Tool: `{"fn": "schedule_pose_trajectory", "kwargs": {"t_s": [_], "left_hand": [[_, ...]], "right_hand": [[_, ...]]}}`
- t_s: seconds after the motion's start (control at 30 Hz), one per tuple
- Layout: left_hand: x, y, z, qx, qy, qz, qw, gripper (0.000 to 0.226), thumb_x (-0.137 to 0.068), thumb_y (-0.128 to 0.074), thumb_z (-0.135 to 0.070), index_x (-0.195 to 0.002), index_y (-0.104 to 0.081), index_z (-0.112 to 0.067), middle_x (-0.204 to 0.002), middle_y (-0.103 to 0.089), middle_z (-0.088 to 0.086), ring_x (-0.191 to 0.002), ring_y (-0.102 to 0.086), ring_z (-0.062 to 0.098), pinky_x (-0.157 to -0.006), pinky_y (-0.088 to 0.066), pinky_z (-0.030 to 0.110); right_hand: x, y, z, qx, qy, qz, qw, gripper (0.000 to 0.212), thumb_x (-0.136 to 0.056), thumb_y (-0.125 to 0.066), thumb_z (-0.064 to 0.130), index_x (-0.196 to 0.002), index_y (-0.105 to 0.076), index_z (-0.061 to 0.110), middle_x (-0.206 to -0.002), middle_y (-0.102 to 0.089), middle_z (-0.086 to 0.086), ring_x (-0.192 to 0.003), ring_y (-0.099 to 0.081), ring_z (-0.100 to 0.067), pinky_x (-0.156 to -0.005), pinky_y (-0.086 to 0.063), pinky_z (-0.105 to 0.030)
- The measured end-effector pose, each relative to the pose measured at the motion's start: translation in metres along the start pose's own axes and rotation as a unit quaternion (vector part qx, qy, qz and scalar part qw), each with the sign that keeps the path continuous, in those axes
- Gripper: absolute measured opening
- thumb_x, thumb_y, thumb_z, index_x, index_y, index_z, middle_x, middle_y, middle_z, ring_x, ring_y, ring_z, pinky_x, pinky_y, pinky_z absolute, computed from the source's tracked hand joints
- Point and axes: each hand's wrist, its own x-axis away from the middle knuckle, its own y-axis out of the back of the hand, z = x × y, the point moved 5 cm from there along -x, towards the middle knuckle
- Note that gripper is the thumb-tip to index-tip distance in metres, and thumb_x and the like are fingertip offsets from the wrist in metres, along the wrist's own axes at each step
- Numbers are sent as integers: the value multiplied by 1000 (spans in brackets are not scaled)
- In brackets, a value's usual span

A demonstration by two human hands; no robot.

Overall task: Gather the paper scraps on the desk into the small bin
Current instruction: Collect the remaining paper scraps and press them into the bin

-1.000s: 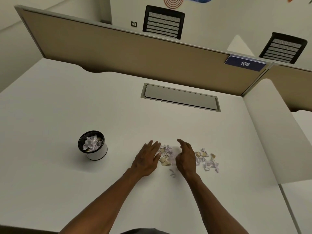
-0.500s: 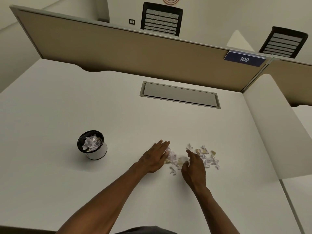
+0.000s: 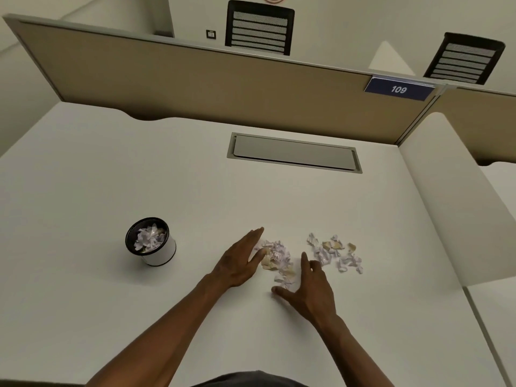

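Two clusters of crumpled white and tan paper scraps lie on the white desk (image 3: 111, 177). The nearer pile of scraps (image 3: 277, 259) sits between my hands. My left hand (image 3: 241, 262) lies flat and open along its left side, fingers touching the paper. On the pile's right and near side my right hand (image 3: 307, 289) rests open, thumb spread out. A second cluster of scraps (image 3: 335, 254) lies just right of my right hand. The small bin (image 3: 152, 243), white with a black rim, stands upright to the left and holds several scraps.
A grey cable hatch (image 3: 294, 152) is set into the desk behind the scraps. A tan partition (image 3: 195, 82) closes the far edge, with a blue "109" sign (image 3: 399, 89). A white side panel (image 3: 452, 205) borders the right. Two black chairs stand beyond.
My right hand has slid back toward me and spread flat beside the nearer pile. My left hand has turned, its fingers now along the pile's left side. The scraps are bunched closer.
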Motion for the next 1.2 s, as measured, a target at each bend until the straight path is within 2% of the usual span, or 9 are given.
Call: {"fn": "schedule_pose_trajectory", "kwargs": {"t_s": [0.13,0.27,0.43,0.57,0.67,0.77,0.9,1.07,1.2], "left_hand": [[-8,3,-2,-23,-9,14,1000,68,-98,-52,-47,-157,-20,-34,-164,-24,-12,-151,-21,6,-122,-18,23],[-14,2,-9,-111,-37,74,990,94,-81,-73,-54,-157,-22,-31,-164,-25,-9,-152,-18,12,-120,-18,26],[-17,7,-18,-173,-51,118,977,114,-67,-83,-58,-157,-21,-25,-161,-28,-4,-147,-20,17,-118,-28,33],[-13,-4,-16,-177,-37,133,974,124,-62,-86,-59,-158,-17,-23,-163,-21,-2,-148,-17,19,-117,-30,36],[-11,-10,-17,-164,-36,113,979,121,-64,-87,-54,-158,-18,-21,-163,-22,0,-147,-20,19,-116,-31,34],[-11,-12,-21,-141,-28,89,986,111,-70,-86,-46,-157,-23,-17,-159,-28,2,-145,-26,20,-116,-31,31],[-11,-13,-21,-104,-16,76,992,100,-75,-84,-41,-154,-30,-14,-156,-36,4,-141,-34,22,-114,-30,29],[-4,-12,-18,-64,-9,36,997,82,-79,-82,-26,-149,-42,-11,-149,-46,5,-136,-42,22,-111,-32,26],[1,-14,-16,-29,-11,-1,1000,55,-79,-79,-25,-131,-62,-15,-128,-64,2,-115,-57,22,-100,-45,31]], "right_hand": [[-7,-10,7,-22,8,29,999,114,-72,-77,57,-156,-13,14,-141,-38,-9,-116,-55,-26,-89,-48,-29],[-24,-11,13,-90,17,18,996,99,-79,-77,37,-155,-18,15,-135,-47,-12,-110,-60,-26,-91,-51,-31],[-32,-1,8,-69,20,50,996,116,-67,-84,53,-156,-17,18,-141,-42,-9,-114,-60,-24,-94,-51,-33],[-33,-3,15,-25,39,83,995,132,-59,-86,59,-157,-6,21,-140,-34,-8,-118,-54,-23,-91,-48,-28],[-41,-2,20,-2,52,85,995,138,-56,-87,59,-157,-1,22,-138,-32,-10,-116,-54,-26,-91,-49,-31],[-52,1,26,17,61,98,993,138,-54,-88,58,-157,-4,21,-136,-33,-12,-115,-55,-29,-95,-50,-33],[-61,6,36,53,83,118,988,122,-58,-89,51,-153,-20,17,-131,-39,-11,-112,-57,-28,-96,-49,-34],[-58,5,41,24,106,103,989,85,-60,-88,42,-132,-48,20,-116,-51,-6,-100,-62,-26,-86,-52,-34],[-52,-1,42,-46,106,70,991,52,-71,-81,38,-113,-63,14,-99,-58,-7,-86,-60,-24,-75,-47,-30]]}}
